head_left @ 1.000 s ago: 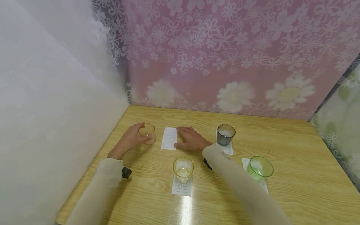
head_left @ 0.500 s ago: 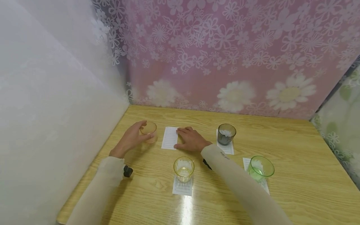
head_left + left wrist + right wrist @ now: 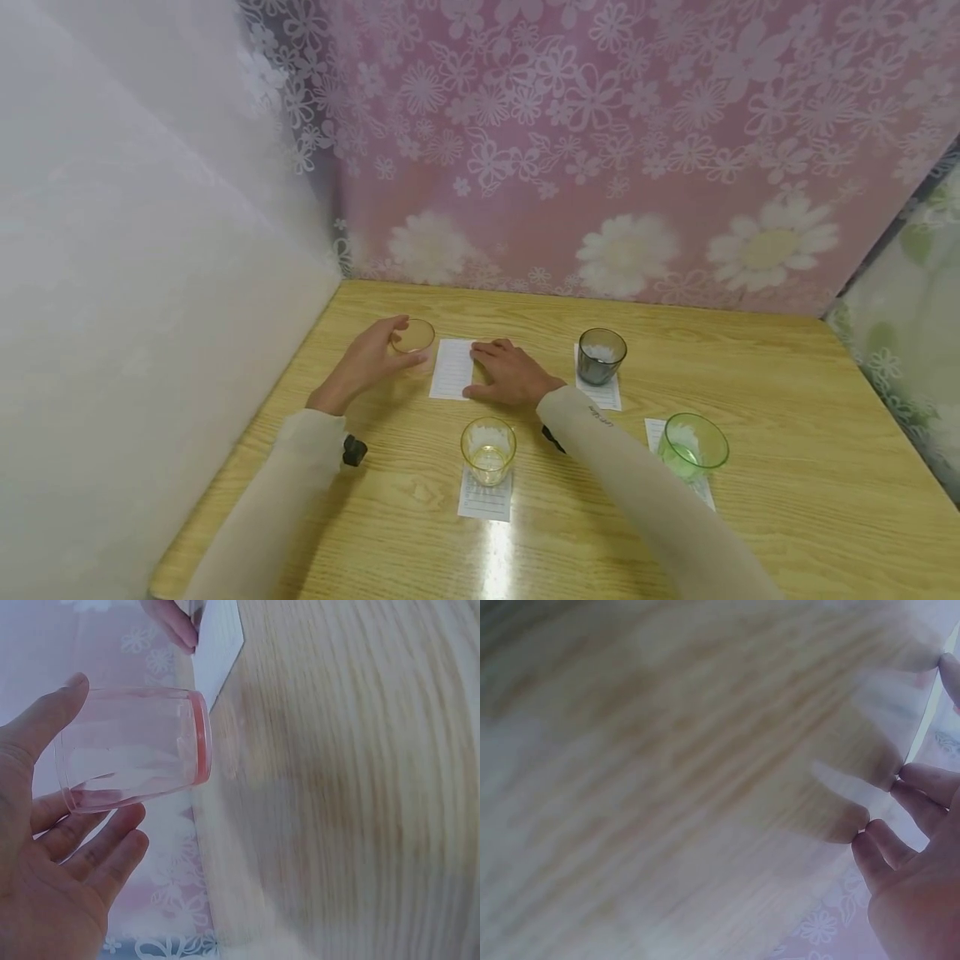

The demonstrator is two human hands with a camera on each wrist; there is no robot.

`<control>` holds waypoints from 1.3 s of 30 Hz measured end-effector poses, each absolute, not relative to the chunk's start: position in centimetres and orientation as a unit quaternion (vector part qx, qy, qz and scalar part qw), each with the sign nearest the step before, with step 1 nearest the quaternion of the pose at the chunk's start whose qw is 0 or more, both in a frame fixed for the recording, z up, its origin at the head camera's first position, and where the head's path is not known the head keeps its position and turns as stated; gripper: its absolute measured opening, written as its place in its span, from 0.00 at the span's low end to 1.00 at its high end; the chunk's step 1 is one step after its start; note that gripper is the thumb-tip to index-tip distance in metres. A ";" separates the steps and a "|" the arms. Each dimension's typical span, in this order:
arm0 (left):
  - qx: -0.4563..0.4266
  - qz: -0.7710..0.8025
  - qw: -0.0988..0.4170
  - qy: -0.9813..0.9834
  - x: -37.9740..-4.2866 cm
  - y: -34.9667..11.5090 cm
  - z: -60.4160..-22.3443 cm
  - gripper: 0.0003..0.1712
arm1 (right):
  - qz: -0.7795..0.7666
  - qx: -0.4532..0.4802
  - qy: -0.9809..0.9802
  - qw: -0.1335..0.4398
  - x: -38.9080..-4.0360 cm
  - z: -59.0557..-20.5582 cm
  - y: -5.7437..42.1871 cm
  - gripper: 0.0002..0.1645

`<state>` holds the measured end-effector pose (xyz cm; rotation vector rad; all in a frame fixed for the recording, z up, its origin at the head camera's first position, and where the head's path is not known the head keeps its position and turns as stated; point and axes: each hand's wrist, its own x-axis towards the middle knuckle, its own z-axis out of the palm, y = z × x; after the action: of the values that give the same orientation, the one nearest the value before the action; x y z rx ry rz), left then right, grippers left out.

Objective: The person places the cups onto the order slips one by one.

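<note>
My left hand (image 3: 366,364) holds a clear, pink-tinted glass (image 3: 415,337) near its rim, thumb on one side and fingers on the other. In the left wrist view the reddish base of the glass (image 3: 199,739) faces the wood, close over it. Just right of it in the head view lies a lined white paper slip (image 3: 452,369). My right hand (image 3: 513,373) rests at that slip's right edge, thumb and fingers spread. The right wrist view has the right hand's fingertips (image 3: 861,851) down on the table surface, their reflections showing in it.
A yellow glass (image 3: 488,454) stands on a slip in front, a grey glass (image 3: 601,358) on another at the back right, and a green glass (image 3: 693,450) on a third farther right. A white wall (image 3: 165,292) borders the wooden table (image 3: 787,417) on the left.
My left hand has carried the pink-tinted glass rightward and slightly away from me, up close to the paper slip. My right hand has stayed at the slip's edge.
</note>
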<state>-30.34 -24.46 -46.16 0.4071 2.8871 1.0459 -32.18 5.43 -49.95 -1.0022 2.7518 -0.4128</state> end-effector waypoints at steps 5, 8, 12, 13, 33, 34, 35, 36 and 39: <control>0.139 0.341 0.025 0.929 -30.7 -23.5 -46.1 0.53 | -0.139 -0.335 0.927 0.097 -32.1 -50.0 5.3 0.52; 0.146 0.348 0.029 0.926 -30.8 -22.8 -45.9 0.53 | -0.140 -0.334 0.927 0.099 -32.0 -50.0 5.2 0.52; 0.157 0.350 0.032 0.923 -30.9 -21.9 -45.9 0.52 | -0.140 -0.333 0.927 0.101 -31.9 -50.0 5.1 0.52; 0.159 0.349 0.033 0.923 -30.9 -21.7 -45.9 0.52 | -0.140 -0.332 0.927 0.101 -31.8 -50.0 5.1 0.52; 0.195 0.324 0.049 0.925 -31.2 -19.5 -46.9 0.49 | -0.147 -0.331 0.928 0.086 -31.3 -50.2 5.2 0.52; 0.193 0.324 0.051 0.925 -31.2 -19.5 -46.9 0.49 | -0.147 -0.330 0.929 0.085 -31.3 -50.2 5.1 0.52; 0.193 0.324 0.051 0.925 -31.1 -19.5 -46.9 0.49 | -0.147 -0.329 0.929 0.086 -31.3 -50.2 5.1 0.52; 0.194 0.323 0.051 0.925 -31.1 -19.5 -46.9 0.49 | -0.147 -0.329 0.929 0.086 -31.2 -50.2 5.2 0.52; 0.193 0.319 0.051 0.927 -31.0 -19.4 -46.9 0.50 | -0.149 -0.330 0.928 0.086 -31.2 -50.1 5.2 0.52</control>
<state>-31.02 -19.42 -46.86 0.5886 2.8200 0.9693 -31.24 5.21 -50.14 -0.9830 2.7673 -0.4451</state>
